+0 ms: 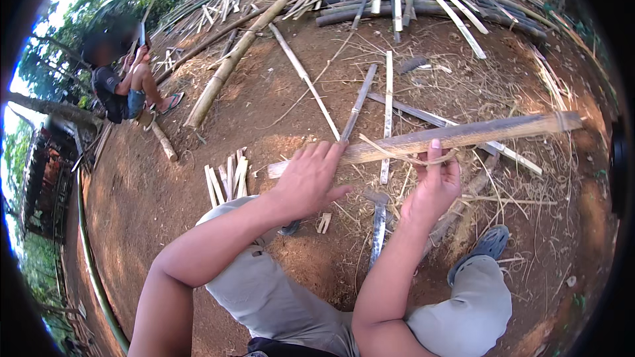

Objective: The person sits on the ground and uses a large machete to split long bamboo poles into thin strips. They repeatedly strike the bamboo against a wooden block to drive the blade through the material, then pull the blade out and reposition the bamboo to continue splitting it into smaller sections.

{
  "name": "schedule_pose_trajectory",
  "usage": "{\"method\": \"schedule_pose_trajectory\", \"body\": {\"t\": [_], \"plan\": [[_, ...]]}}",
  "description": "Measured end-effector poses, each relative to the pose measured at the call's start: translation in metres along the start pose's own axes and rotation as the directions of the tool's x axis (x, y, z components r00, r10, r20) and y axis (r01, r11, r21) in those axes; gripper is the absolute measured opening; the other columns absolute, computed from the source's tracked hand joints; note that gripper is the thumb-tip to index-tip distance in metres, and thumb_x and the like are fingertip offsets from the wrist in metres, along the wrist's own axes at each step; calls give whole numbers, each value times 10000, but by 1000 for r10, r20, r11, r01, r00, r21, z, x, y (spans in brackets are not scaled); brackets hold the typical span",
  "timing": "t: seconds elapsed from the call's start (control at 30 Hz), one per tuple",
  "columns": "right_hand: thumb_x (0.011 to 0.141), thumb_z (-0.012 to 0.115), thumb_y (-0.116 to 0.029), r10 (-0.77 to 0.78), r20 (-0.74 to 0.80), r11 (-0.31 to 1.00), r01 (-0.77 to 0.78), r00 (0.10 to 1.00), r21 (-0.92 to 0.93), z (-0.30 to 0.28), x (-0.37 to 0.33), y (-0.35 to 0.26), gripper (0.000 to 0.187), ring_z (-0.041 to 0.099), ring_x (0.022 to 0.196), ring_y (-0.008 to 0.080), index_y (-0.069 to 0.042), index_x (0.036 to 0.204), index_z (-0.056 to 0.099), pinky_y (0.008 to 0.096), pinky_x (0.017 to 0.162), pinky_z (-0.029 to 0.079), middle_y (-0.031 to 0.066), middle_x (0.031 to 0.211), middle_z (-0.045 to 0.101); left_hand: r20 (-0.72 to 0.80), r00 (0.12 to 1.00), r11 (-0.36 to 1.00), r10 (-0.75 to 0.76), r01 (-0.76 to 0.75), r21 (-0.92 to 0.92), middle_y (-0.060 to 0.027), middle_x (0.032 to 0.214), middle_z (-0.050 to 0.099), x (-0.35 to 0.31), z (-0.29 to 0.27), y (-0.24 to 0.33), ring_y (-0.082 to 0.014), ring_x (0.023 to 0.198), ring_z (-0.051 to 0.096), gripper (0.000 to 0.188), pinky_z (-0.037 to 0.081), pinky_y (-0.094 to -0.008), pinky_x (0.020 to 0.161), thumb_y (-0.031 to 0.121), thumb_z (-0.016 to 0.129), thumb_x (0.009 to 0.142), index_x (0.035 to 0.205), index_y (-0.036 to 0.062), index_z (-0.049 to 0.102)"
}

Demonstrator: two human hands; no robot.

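A long split bamboo slat [463, 135], pale with a dark weathered upper edge, slants across in front of me, its right end higher. My left hand [309, 178] lies palm down over its left part, fingers stretched out and thumb apart. Under the slat's middle, my right hand [433, 185] is closed, with the thumb up against the slat and fingers curled below. A thin curled bamboo strip [390, 152] passes by the right thumb; whether it is loose or attached to the slat I cannot tell. Between my forearms a machete-like blade [378, 231] rests on the ground.
Short split pieces [228, 178] stand bundled by my left knee. Bamboo slats [388, 116] and shavings litter the soil ahead. A short log [456, 218] lies near my right foot. Farther off are a long bamboo pole [248, 53], piled poles [350, 16] and a seated person [122, 86] holding a blade.
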State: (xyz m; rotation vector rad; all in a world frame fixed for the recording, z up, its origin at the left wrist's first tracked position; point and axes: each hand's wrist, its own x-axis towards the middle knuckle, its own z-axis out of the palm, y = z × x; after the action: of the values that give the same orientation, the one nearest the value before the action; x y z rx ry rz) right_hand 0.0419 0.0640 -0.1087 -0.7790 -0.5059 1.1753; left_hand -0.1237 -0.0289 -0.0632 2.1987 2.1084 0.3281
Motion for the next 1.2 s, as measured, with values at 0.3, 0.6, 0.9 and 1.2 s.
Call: {"method": "schedule_pose_trajectory", "body": {"t": [0.3,0.6,0.9,1.2], "plan": [[1000,526,-477,406,-47,908,-409,912,-90,-58,11,29,473,677,746,165,-13,1059,599,247,568,550,55,810,610,210,937,956,-278,248,157,-208,733,625,-24,-51,2,-421,728,626,275,480,-492,661,280,554,979,974,24,656],[1016,435,-239,427,-632,874,-114,647,473,-164,69,41,328,584,736,179,15,1210,507,290,615,534,85,892,557,270,843,848,-464,511,-138,-157,590,614,-24,-56,-30,-308,558,642,396,484,-427,590,284,525,999,766,-20,627],[976,569,-337,620,-178,766,-639,764,-77,-74,20,85,398,558,918,178,-28,1218,505,325,803,477,96,1033,567,548,704,820,-452,570,-56,-58,588,652,0,-60,5,-148,517,650,434,510,-331,557,327,528,995,718,4,612],[984,596,-169,599,-142,799,-600,788,39,-61,8,96,406,656,728,175,22,1316,463,252,556,580,143,950,641,347,922,985,-171,164,48,-119,587,637,-13,-59,-17,-327,602,658,357,526,-447,613,328,545,966,812,21,642]]}}
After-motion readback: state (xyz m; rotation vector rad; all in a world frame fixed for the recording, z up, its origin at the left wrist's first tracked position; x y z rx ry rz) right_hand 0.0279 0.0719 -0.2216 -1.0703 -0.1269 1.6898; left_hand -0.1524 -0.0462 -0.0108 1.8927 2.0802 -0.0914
